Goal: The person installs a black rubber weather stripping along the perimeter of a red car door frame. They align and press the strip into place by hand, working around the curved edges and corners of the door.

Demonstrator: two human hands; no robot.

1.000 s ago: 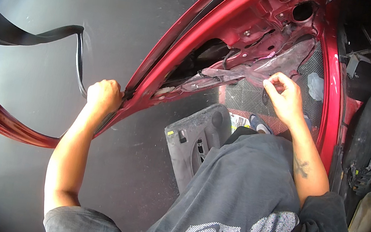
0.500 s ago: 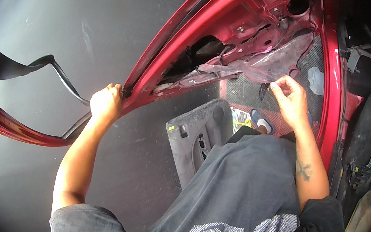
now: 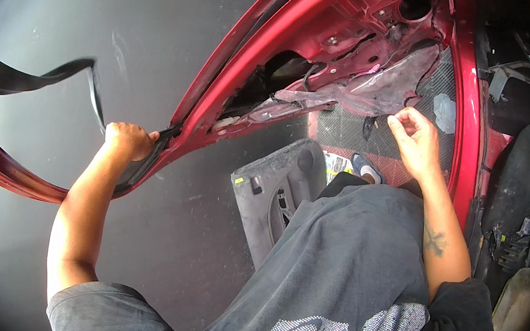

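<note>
My left hand [image 3: 132, 140] is closed round a black rubber window seal [image 3: 7, 78] at the corner of a red car door [image 3: 211, 92]. To the left of my fist the seal hangs loose in a bent loop above the curved red window frame [image 3: 6, 176]. Past my knuckles, more black strip lies along the door edge. My right hand [image 3: 417, 142] is held up with thumb and forefinger pinched together; whatever is between them, if anything, I cannot make out. Just beyond it, crumpled clear plastic sheeting [image 3: 386, 88] hangs partly off the door's bare inner panel.
A grey door trim panel [image 3: 268, 190] stands on the floor below the door, close to my legs. The red door sill [image 3: 461, 119] and a dark car seat [image 3: 528, 184] are on the right. A pale crumpled cloth or bag [image 3: 445, 113] lies on the floor mat.
My left hand has moved left, away from the door corner, drawing the black seal with it. My right hand keeps its pinch in nearly the same place.
</note>
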